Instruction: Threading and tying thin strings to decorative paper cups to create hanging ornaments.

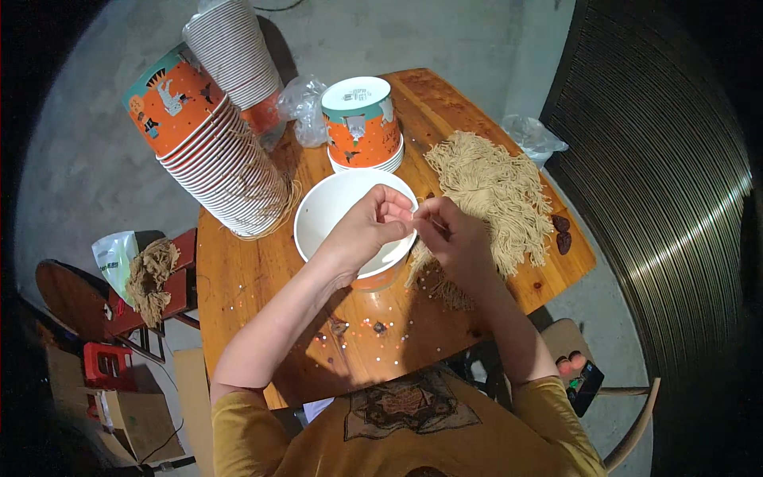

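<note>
My left hand [367, 230] and my right hand [455, 238] meet fingertip to fingertip over the right side of a white-lined paper bucket [316, 213], which stands mouth up on the table. Both hands are closed in a pinch. What they hold between the fingertips is too small to make out. Just beyond my right hand lies a wide heap of tan strings [497, 199], some strands reaching under my right wrist. Behind the open bucket, an orange and green printed paper bucket [362, 135] rests upside down over others.
Tall stacks of paper buckets [226, 171] lean at the left back, with loose strings along one. A clear plastic bag [304, 110] sits between. Small pale beads [377, 342] are scattered on the wooden table [254, 318]. Two dark oval things [563, 234] lie near its right edge.
</note>
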Demonstrator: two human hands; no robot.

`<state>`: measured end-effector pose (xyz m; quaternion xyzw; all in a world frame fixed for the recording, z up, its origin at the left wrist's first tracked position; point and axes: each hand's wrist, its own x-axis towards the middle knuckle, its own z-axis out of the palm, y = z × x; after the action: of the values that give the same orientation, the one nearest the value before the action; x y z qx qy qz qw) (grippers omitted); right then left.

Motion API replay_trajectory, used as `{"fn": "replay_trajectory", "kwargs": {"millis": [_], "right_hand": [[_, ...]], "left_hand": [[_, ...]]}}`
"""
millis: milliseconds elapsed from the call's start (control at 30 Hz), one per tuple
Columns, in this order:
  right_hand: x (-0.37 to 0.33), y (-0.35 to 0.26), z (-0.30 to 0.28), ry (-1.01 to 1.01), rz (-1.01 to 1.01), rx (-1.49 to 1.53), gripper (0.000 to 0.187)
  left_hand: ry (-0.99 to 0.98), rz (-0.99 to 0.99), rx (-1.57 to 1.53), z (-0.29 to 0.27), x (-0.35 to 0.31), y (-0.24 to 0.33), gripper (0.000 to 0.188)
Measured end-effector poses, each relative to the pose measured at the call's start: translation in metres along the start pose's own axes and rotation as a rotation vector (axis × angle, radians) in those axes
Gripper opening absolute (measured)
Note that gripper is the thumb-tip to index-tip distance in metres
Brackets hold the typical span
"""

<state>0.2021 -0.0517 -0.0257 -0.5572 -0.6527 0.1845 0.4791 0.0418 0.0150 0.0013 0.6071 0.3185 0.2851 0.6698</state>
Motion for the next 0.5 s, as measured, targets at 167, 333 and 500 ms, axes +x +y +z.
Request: {"fn": "replay_trajectory", "kwargs": {"millis": [167, 333, 500], "right_hand": [[0.004, 0.021, 0.006, -0.063, 0.17, 0.569, 0.012], [0.005, 0.025, 0.009, -0.068, 0.171, 0.653, 0.01], [0.005, 0.02, 0.005, -0.108, 0.196, 0.632, 0.011]], "left_hand": [[0.02, 0.003, 0.115, 0.003, 0.0, 0.001, 0.028], [0.009, 0.022, 0.218, 0.006, -0.004, 0.003, 0.019], [0.003, 0.02, 0.342, 0.002, -0.001, -0.004, 0.013]]}}
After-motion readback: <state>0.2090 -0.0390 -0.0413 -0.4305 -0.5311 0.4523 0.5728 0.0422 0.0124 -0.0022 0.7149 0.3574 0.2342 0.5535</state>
